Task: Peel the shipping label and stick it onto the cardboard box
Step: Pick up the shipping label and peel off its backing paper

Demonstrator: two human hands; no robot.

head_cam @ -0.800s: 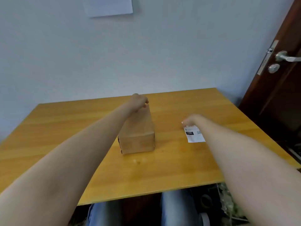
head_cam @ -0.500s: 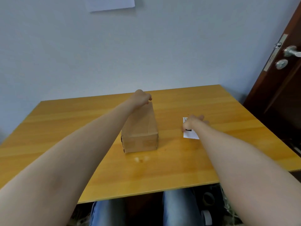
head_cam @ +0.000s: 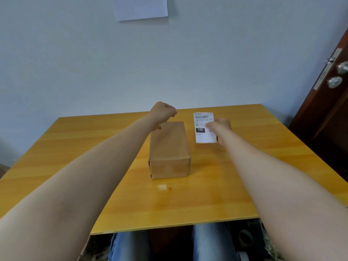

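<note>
Label (head_cam: 204, 128), white with black print, right of centre in the frame, raised and tilted toward the camera, pinched at its right edge by the right hand (head_cam: 220, 127). Just left of it, closed brown box (head_cam: 169, 149) at centre, standing on the table (head_cam: 244, 185). Left hand (head_cam: 162, 113) curled into a loose fist at the box's far end; contact not discernible. Table top of yellow wood grain, pale smudge below the box. Behind, plain bluish wall (head_cam: 75, 63) with a white sheet (head_cam: 141, 7) at top centre. Dark door (head_cam: 331, 102) with metal handle at right edge. Denim-clad knees (head_cam: 209, 242) at bottom.
</note>
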